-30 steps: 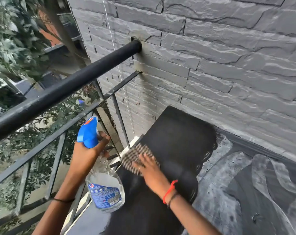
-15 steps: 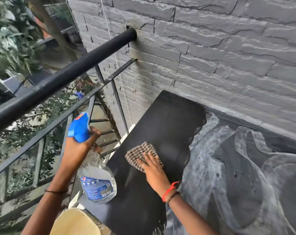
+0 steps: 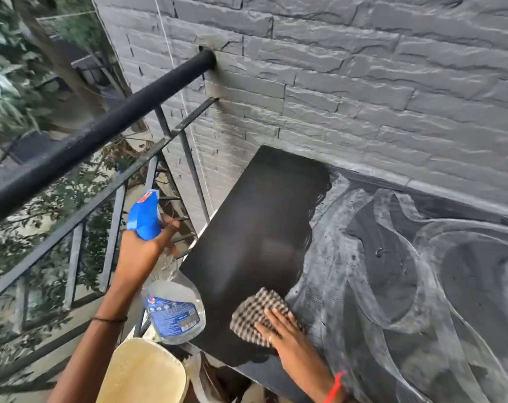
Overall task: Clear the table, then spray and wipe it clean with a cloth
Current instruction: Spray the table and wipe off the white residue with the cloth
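Table (image 3: 255,228) w/ cloth (image 3: 254,311) under right hand (image 3: 287,337), near edge.

Soft, even daylight lit the scene, coming from the open side beyond the railing (image 3: 101,135); no hard shadows fell anywhere. The brick wall (image 3: 363,82) above the table (image 3: 261,228) was rendered crisply. The wiped dark part of the table gave a faint, dull sheen near its middle. Left of the railing the foliage (image 3: 11,91) was smeared and soft. The railing and wall courses bowed toward the frame edges from wide-angle distortion.
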The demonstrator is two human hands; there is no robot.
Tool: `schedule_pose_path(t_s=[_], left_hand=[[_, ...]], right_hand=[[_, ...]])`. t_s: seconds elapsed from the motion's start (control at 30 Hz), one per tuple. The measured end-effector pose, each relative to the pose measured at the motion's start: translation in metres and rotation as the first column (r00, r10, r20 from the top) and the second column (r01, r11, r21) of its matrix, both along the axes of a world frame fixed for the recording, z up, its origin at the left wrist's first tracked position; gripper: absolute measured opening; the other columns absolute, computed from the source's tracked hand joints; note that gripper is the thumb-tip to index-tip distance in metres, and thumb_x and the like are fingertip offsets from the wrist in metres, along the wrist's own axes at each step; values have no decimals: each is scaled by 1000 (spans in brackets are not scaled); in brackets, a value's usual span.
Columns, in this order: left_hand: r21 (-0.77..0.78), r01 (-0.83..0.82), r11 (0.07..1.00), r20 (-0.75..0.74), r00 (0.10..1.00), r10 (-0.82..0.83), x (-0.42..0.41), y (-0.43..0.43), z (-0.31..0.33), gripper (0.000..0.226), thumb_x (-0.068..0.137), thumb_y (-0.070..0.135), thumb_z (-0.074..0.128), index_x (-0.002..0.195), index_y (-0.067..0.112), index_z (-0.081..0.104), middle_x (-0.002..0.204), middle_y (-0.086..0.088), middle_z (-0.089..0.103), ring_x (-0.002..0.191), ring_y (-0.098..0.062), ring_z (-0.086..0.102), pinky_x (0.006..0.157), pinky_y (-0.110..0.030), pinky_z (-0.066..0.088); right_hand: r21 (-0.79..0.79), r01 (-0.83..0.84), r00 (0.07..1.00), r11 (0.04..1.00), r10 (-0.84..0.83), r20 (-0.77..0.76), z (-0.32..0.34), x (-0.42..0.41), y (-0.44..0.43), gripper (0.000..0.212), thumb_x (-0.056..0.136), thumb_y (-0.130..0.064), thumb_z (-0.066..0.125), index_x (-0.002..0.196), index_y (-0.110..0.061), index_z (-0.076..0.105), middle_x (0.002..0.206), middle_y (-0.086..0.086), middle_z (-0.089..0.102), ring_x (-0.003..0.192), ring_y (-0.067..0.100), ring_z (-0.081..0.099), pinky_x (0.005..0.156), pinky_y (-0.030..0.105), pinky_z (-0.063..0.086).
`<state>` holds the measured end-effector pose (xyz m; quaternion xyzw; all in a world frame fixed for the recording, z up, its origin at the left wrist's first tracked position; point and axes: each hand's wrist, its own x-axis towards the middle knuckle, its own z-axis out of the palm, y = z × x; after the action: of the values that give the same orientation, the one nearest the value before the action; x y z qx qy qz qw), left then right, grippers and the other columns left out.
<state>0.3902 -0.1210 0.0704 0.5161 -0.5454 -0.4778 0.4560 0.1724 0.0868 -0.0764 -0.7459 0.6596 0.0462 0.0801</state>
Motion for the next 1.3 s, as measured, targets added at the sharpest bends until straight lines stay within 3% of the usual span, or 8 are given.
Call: schedule_pose_path(t_s=[0.27,0.4,0.53,0.63,0.8,0.97,1.1,1.3], left_hand=[[87,106,991,15,994,-108,-13,31,-9,28,86,2,65,68,22,57,55,8,54,37,-12,50,43,-24,47],[141,149,979,53,986,-158,-29,41,-18,24,85,6,67,69,22,58,52,8,53,38,-11,51,53,-30,47],[193,202,960,93,970,-222,-50,52,-26,27,84,10,69,65,28,63,49,7,52,36,-14,51,53,-30,48],[231,248,941,136,949,-284,-68,59,-32,10,72,25,73,67,26,65,50,4,55,38,-18,55,54,-32,49],[300,344,890,222,882,-416,-98,71,-47,19,58,41,71,70,26,68,52,2,62,44,-18,63,65,-42,58],[330,414,848,316,798,-512,-124,87,-56,13,67,36,71,72,25,67,55,-1,66,54,-18,66,77,-49,58],[345,418,840,376,759,-532,-138,101,-61,12,75,27,72,72,17,66,56,4,62,64,-26,68,79,-49,57],[361,432,827,448,698,-560,-151,111,-65,12,77,29,71,73,18,66,68,-5,69,76,-28,69,83,-43,55]], right_hand=[[131,-137,984,982,150,-96,1,50,15,34,69,-33,59,96,-49,71,109,-17,71,108,1,64,118,32,14],[18,-89,986,996,91,-142,-10,38,71,59,104,-19,16,106,-44,69,126,-10,63,147,15,8,118,33,6],[-429,35,990,903,-90,-110,-13,22,109,48,103,-20,-1,150,-16,-11,159,12,-13,147,25,-12,118,35,2],[-223,249,951,943,-194,242,-3,3,118,44,100,-31,-8,140,-50,-13,146,-32,7,145,-3,2,118,22,8],[-514,57,937,856,-223,-267,-63,-9,164,50,102,-25,0,150,-14,-10,158,19,-14,147,33,-10,118,44,-3],[-421,117,964,899,-204,-169,-35,-17,143,48,104,-19,6,151,-26,5,161,8,-7,148,21,-7,118,36,3],[-401,154,962,903,-230,-150,-11,-19,140,35,77,-26,50,97,-46,71,118,-10,68,147,14,-12,118,32,1],[-319,177,968,931,-223,-115,-6,-18,142,36,58,-33,81,89,-49,73,128,-7,63,146,18,-17,118,33,2]])
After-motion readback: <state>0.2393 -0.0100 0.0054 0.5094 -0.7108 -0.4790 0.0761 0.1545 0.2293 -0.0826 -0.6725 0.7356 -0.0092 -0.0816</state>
